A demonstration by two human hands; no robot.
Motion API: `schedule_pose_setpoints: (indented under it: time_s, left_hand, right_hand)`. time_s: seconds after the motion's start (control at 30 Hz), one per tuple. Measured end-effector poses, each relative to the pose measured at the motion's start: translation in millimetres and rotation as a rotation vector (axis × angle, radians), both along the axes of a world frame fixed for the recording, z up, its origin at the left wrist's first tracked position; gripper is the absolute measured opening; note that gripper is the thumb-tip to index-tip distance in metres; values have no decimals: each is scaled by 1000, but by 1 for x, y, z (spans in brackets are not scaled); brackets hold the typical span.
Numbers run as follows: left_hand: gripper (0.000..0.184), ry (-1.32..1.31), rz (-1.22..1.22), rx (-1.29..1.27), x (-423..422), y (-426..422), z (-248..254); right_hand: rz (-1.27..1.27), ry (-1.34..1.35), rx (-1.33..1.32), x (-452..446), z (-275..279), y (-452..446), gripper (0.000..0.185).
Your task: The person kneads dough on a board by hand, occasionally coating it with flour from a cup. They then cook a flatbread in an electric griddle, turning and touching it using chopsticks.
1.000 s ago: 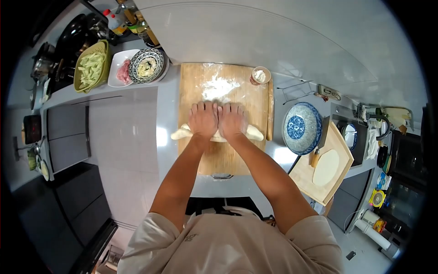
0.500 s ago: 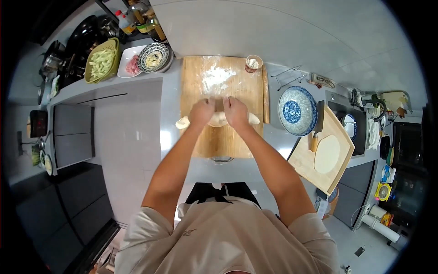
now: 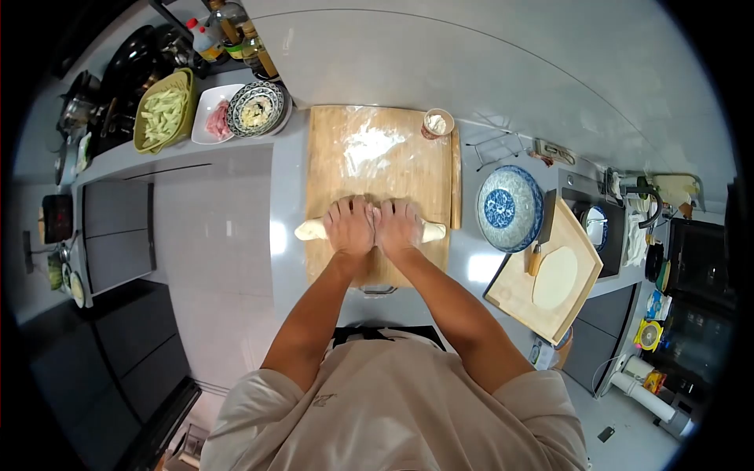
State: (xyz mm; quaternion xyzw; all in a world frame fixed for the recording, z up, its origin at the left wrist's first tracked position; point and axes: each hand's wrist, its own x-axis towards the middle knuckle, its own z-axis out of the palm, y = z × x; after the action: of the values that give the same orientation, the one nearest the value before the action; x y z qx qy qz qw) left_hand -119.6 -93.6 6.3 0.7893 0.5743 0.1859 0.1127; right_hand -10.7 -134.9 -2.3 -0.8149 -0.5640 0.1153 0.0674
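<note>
Dough log [image 3: 312, 229] lies crosswise on the near half of the wooden cutting board [image 3: 326, 177], itself on the tabletop [image 3: 287, 188]. Pale cream, smooth skin; blunt rounded left end pokes just past the board edge. Next, my left fingers [image 3: 345, 209]: slightly spread, bent over the dough. My right fingers [image 3: 400, 209]: same, right alongside. Can't tell if they grip or only press. Dough's middle hidden under them. Right end: short stub, stops near the board's right edge.
</note>
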Motion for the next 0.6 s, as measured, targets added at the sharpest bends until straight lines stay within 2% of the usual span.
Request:
schedule_pose_setpoints:
  time_s: [0.13,0.37,0.5,0.53,0.6]
  left_hand:
    - [29,69,-4,-120,16,48,-1]
    - [31,27,-19,-19,46,117,-12]
    - [37,55,-72,-22,42,121,-26]
    - [45,73,-109,-131,34,118,-19]
    - [51,108,-211,-499,3,118,2]
  right_hand:
    - [-57,27,-9,13,-6,43,34]
    - [-72,-44,183,42,-10,106,33]
    - [-58,44,209,52,-7,114,33]
    - [-62,233,199,62,-11,114,33]
    - [-61,612,156,87,-13,97,34]
